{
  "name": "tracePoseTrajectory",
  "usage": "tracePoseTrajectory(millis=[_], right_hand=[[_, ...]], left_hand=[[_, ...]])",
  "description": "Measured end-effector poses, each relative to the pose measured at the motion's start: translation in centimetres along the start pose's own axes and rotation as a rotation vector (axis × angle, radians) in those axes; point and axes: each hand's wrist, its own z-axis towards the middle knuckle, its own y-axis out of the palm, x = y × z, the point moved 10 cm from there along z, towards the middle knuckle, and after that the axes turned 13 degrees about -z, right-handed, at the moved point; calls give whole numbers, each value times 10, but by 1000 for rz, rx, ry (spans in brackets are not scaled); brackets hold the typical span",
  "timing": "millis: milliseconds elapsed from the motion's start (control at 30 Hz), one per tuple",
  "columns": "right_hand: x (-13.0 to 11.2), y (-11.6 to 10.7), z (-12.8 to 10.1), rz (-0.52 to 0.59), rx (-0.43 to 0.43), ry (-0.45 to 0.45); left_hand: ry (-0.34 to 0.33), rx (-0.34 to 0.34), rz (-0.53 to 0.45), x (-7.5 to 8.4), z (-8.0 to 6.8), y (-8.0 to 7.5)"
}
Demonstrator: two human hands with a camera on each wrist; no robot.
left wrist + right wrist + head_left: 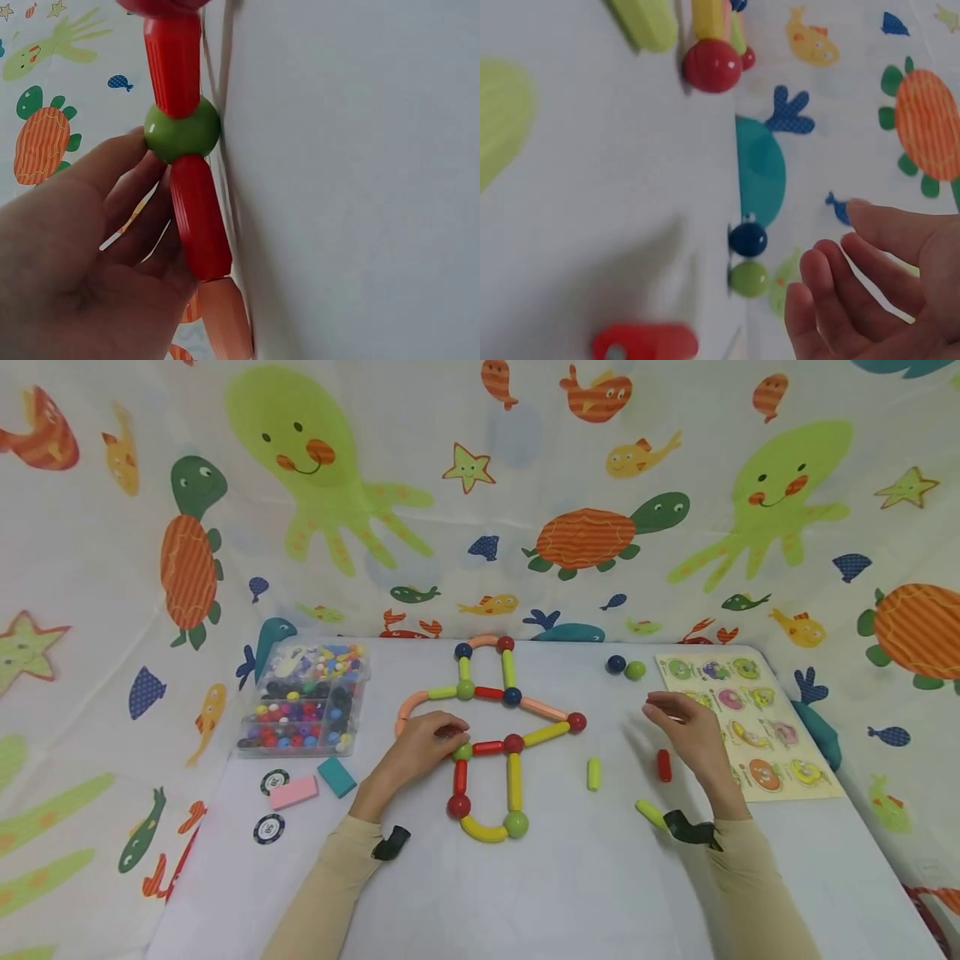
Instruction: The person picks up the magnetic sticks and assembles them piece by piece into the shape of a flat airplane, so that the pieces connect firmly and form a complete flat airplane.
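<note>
At frame centre: stick-and-ball figure (487,735) flat on table (585,877) | left hand (420,747) pinching its green ball (182,132) | right hand (693,735) spread, empty, over red stick (663,765) | risk: a tug could snap joints apart.

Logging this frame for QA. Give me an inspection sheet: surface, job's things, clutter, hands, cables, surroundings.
Surface: white table.
Job's things: rod-and-ball figure laid flat; green ball at its left joint.
Clutter: bead box, loose red rod, two loose balls, puzzle board, chips and blocks at left.
Hands: left hand touches the green ball; right hand open, holds nothing.
Cables: nothing seen.
Surroundings: sea-animal cloth behind.
</note>
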Motion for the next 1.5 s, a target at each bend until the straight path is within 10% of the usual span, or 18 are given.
tracePoseTrajectory(millis=[633, 1167, 1500], right_hand=[[46, 5, -65, -191, -76, 113], [47, 20, -70, -251, -133, 137], [37, 19, -57, -241, -13, 84]], left_hand=[[-69, -14, -40, -13, -2, -9], [-62, -57, -53, -14, -6, 5], [-53, -37, -65, -12, -7, 2]])
